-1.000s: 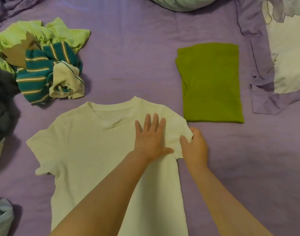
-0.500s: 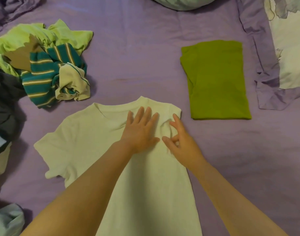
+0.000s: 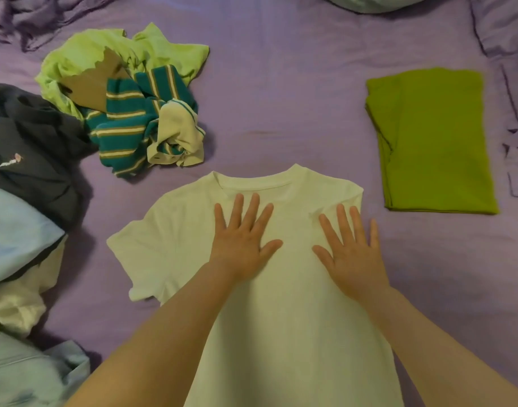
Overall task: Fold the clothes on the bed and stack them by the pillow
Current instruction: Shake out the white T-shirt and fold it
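Note:
A white T-shirt (image 3: pixel 178 239) lies flat on the purple bed, neck away from me, its right sleeve folded inward under my right hand. My left hand (image 3: pixel 243 245) presses flat on the chest with fingers spread. My right hand (image 3: pixel 351 254) lies flat on the folded right side, fingers straight. A folded olive-green shirt (image 3: pixel 431 142) rests to the right, near the purple pillow (image 3: pixel 513 92) at the right edge.
Unfolded clothes pile up at the left: a lime-green garment (image 3: pixel 111 51), a teal striped shirt (image 3: pixel 128 127), a dark navy garment (image 3: pixel 31 148), light-blue pieces (image 3: pixel 14 239) and a white one (image 3: pixel 14 306). Another pillow (image 3: pixel 372 1) shows at the top edge.
My right hand folded the right sleeve inward, let go of it and now lies flat on the fold. The left hand stayed pressed on the chest. The view shifted left.

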